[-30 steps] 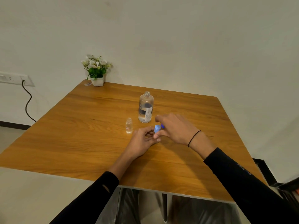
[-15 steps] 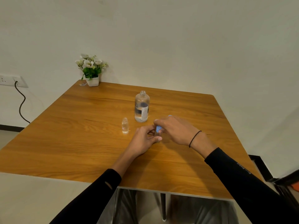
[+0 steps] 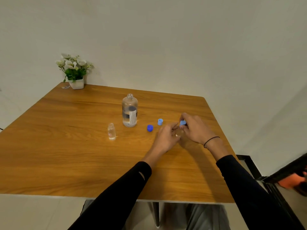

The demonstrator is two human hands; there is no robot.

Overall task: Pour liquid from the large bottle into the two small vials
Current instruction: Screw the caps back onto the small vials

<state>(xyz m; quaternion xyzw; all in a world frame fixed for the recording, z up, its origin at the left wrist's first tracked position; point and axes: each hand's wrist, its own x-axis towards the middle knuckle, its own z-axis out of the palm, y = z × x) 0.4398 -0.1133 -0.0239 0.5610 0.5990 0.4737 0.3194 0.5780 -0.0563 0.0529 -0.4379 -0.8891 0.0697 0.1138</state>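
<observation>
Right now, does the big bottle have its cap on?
No, the big bottle stands open with a bare neck, and a dark blue cap lies on the table beside it.

A: Lighting: soft, even, moderately dim, warm cast; source overhead.
B: Shadows: faint, falling on the counter (image 3: 66, 146) beneath both forearms.
A: Glare: mild sheen near the counter's far edge.
B: Distortion: wide-angle bowing of the counter's edges.
A: Blur: slight, beyond the counter's right corner.
</observation>
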